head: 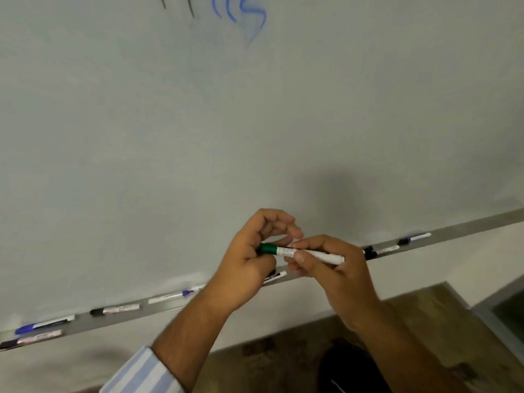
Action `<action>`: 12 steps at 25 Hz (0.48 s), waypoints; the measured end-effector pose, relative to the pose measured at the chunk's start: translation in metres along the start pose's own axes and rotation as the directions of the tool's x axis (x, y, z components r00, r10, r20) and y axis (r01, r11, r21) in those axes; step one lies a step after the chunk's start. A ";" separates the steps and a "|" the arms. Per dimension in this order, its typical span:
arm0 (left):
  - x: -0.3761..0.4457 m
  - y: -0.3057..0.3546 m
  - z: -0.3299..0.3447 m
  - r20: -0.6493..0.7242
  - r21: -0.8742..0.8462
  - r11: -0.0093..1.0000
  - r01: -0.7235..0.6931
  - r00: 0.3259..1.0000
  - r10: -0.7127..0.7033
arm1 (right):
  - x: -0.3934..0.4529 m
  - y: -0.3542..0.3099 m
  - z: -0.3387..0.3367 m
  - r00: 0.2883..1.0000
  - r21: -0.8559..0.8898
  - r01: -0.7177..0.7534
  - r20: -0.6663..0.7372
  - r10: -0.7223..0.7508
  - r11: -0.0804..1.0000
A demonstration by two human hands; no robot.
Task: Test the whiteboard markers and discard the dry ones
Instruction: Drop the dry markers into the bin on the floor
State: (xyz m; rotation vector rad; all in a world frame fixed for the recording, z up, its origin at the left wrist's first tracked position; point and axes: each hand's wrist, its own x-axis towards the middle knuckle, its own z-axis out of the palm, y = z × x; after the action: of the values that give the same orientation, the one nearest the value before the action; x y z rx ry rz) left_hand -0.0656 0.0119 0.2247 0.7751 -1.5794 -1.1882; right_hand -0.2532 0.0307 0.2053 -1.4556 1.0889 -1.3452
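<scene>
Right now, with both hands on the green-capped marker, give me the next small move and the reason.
Probably pull the green cap off: the left hand grips it while the right hand holds the white barrel of the green-capped marker, and the cap looks seated. The whiteboard above shows only black and blue strokes, so green seems untested.

Single head-worn wide-angle view, no second view to share with. Looks forward and slightly down at a whiteboard (255, 123), close up; the board fills most of the picture. The marker tray (467, 224) runs tilted, low at left and higher at right, so the view is rolled. Both hands sit near the lens at lower centre. Floor (425, 321) shows bottom right. Edges bend from the wide lens.
</scene>
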 end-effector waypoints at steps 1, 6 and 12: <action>0.004 -0.010 0.015 -0.051 -0.006 1.000 0.009 0.999 -0.010 | -0.003 0.009 -0.013 1.000 -0.004 -0.010 -0.001 0.010 1.000; 0.001 -0.104 0.080 -0.239 0.278 0.944 0.176 0.965 -0.109 | -0.021 0.073 -0.065 0.981 -0.102 -0.181 0.051 0.187 0.978; -0.021 -0.176 0.145 -0.149 0.684 0.658 0.316 0.943 -0.298 | -0.053 0.143 -0.132 0.923 -0.211 -0.383 -0.049 0.381 0.899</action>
State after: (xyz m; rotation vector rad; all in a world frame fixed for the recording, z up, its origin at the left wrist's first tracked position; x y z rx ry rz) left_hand -0.2071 0.0215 0.0444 1.6069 -1.9514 -0.7574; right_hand -0.3942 0.0416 0.0617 -1.2986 1.4762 -0.9753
